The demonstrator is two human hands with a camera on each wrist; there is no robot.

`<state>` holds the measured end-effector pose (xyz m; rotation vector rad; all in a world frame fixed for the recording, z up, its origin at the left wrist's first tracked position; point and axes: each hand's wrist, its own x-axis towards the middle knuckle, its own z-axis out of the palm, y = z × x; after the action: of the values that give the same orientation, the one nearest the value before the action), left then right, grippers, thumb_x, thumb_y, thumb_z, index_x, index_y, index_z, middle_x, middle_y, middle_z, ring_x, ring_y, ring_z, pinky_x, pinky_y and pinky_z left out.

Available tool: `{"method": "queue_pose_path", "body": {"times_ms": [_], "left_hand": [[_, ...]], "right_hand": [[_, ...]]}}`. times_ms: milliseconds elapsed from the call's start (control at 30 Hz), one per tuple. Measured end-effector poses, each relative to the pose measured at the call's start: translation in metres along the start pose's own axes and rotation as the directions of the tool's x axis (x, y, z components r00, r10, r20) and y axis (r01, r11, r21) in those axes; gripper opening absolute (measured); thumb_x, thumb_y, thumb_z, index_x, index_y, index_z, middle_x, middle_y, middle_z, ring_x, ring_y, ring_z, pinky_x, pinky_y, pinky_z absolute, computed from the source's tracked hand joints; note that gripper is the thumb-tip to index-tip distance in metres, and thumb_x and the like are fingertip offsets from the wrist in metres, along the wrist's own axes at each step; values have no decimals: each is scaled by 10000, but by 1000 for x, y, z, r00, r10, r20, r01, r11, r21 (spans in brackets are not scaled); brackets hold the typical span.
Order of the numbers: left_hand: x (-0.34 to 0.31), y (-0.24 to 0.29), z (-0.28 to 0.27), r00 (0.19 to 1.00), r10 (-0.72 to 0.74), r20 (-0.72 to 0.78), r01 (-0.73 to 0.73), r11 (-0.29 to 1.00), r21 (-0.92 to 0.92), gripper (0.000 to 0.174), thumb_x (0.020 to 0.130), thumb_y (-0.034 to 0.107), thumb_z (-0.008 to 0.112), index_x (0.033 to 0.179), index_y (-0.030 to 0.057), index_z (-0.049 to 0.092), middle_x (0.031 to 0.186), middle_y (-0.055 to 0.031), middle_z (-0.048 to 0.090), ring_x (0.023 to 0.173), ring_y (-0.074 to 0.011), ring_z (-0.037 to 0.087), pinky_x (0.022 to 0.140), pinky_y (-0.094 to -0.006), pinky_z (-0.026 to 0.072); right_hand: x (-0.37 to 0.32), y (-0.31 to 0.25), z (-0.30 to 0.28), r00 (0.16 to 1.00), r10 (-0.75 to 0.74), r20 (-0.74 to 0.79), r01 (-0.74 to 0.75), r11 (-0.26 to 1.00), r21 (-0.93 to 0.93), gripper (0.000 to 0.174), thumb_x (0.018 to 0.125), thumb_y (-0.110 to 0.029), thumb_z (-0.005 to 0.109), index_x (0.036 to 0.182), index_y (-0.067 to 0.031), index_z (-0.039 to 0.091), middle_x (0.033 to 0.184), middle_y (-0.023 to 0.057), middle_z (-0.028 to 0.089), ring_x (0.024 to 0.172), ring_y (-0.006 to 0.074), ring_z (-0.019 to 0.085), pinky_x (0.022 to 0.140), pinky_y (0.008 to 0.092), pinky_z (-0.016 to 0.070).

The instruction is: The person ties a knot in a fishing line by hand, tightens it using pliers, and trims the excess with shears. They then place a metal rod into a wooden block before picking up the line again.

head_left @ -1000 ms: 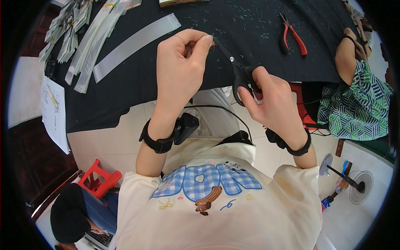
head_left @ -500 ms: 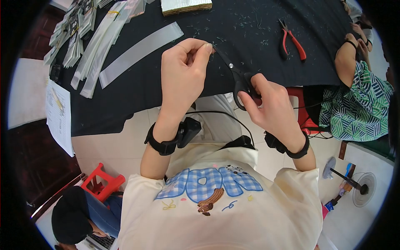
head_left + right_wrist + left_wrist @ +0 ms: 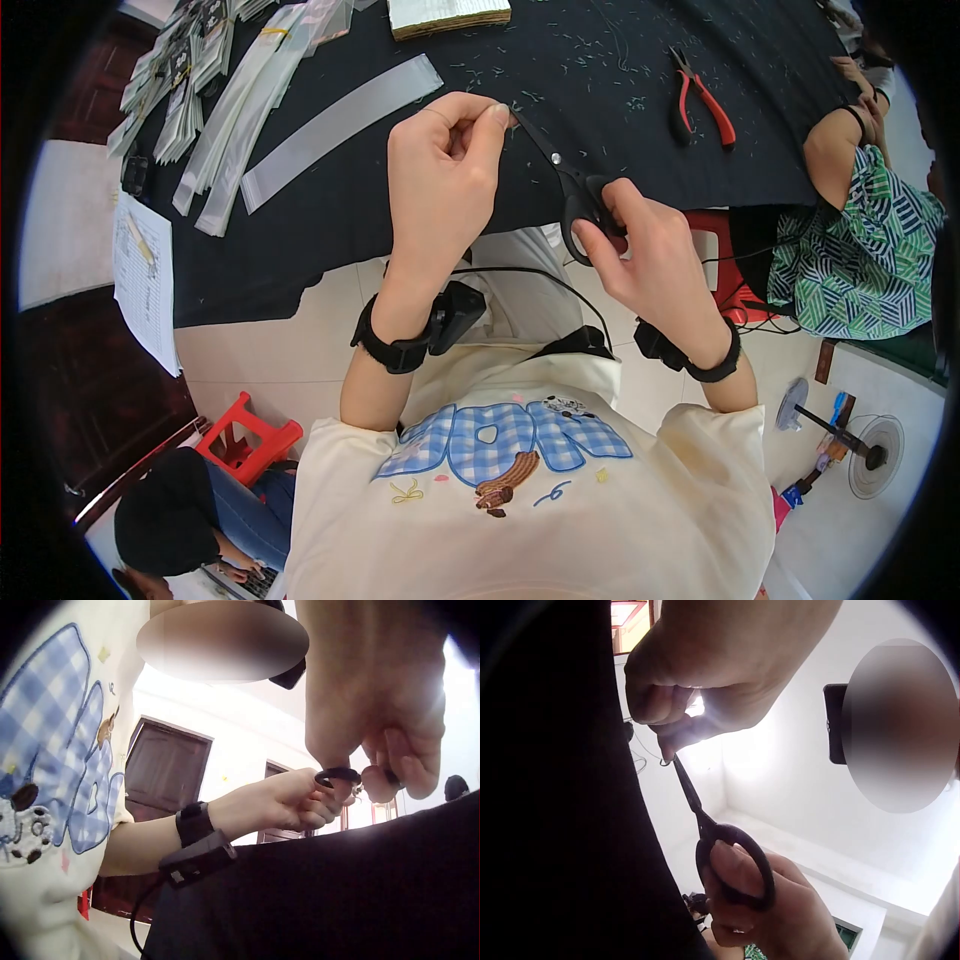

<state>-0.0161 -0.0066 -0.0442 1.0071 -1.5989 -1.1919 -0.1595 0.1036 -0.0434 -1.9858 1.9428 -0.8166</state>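
Observation:
My left hand (image 3: 442, 180) is raised over the front of the black-covered table, thumb and forefinger pinching a small thing mostly hidden by the fingers. In the left wrist view a thin, thread-like loop (image 3: 664, 761) pokes out at those fingertips; its kind I cannot tell. Black-handled scissors (image 3: 573, 182) are in my right hand (image 3: 655, 240), with the thumb through one handle ring and fingers through the other. Their blades look nearly closed, tips right at the left fingertips. In the right wrist view, the hand covers most of the scissors.
Red-handled pliers (image 3: 706, 100) lie to the right amid scattered thread snippets. At left are a clear plastic sleeve (image 3: 335, 130), bundled sleeves (image 3: 240, 110) and a paper sheet (image 3: 143, 275). A white-topped block (image 3: 448, 15) sits at the back. Another person's arm (image 3: 838, 150) rests at the right edge.
The head view has tilted, so table things appear slightly lower and more of the block shows. Both hands keep the same pose, scissor tips still at the left fingertips.

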Motion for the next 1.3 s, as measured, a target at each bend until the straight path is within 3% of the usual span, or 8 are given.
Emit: {"method": "queue_pose_path", "body": {"times_ms": [100, 167, 267, 667, 767, 967, 1033, 1300], "left_hand": [[0, 1, 0, 1000, -2, -2, 2, 1000, -5, 144, 829, 61, 564, 767, -51, 629, 534, 31, 481, 479, -14, 367, 427, -201, 270], [0, 2, -1, 1000, -17, 4, 17, 1000, -15, 144, 828, 61, 563, 767, -50, 631, 533, 33, 479, 478, -13, 364, 425, -201, 267], [-1, 3, -1, 1000, -17, -2, 17, 1000, -23, 144, 829, 60, 561, 768, -49, 632, 531, 34, 480, 476, -12, 362, 423, -202, 263], [-1, 1, 1, 1000, 29, 3, -29, 999, 15, 139, 826, 53, 562, 765, -55, 624, 532, 14, 492, 477, -27, 378, 434, -202, 289], [-2, -3, 1, 999, 53, 9, -53, 998, 44, 160, 848, 113, 586, 817, -30, 651, 616, 42, 535, 495, 8, 340, 428, -182, 213], [-1, -2, 1, 999, 46, 17, -47, 997, 61, 159, 848, 111, 588, 825, -32, 651, 618, 34, 542, 504, 6, 358, 433, -182, 228], [-1, -1, 2, 999, 34, -7, -34, 999, 40, 136, 823, 59, 575, 765, -54, 623, 538, 14, 495, 487, -25, 386, 440, -200, 297], [-1, -4, 4, 1000, 8, -8, -8, 1000, -12, 146, 825, 66, 574, 760, -54, 627, 531, 23, 486, 481, -21, 375, 433, -203, 281]], "right_hand": [[-1, -3, 1, 1000, 19, -1, -19, 997, 79, 244, 779, -155, 649, 782, 1, 461, 536, 156, 502, 483, 318, 535, 437, 368, 393], [1, -8, -3, 984, 155, 84, -171, 956, 238, 240, 782, -143, 638, 752, 11, 456, 541, 161, 499, 466, 307, 527, 428, 352, 380], [1, -8, -5, 966, 204, 161, -246, 914, 321, 232, 785, -128, 622, 730, 18, 450, 538, 156, 488, 448, 289, 511, 426, 334, 374], [2, -9, -6, 979, 179, 94, -193, 966, 174, 262, 757, -170, 637, 729, 19, 459, 543, 173, 507, 469, 320, 535, 443, 355, 401], [2, -7, -5, 985, 153, 80, -164, 972, 166, 263, 755, -172, 641, 727, 16, 461, 534, 173, 504, 468, 325, 535, 442, 356, 403], [1, -2, -4, 989, 124, 81, -134, 981, 140, 263, 759, -177, 647, 723, 9, 466, 514, 161, 502, 465, 321, 544, 438, 354, 408], [1, -1, -3, 990, 119, 78, -129, 981, 143, 261, 759, -177, 648, 725, 8, 467, 514, 159, 504, 466, 320, 547, 438, 354, 410], [1, 1, 0, 990, 117, 74, -127, 982, 141, 264, 759, -178, 655, 726, 3, 465, 512, 158, 510, 477, 319, 560, 439, 356, 417]]}}
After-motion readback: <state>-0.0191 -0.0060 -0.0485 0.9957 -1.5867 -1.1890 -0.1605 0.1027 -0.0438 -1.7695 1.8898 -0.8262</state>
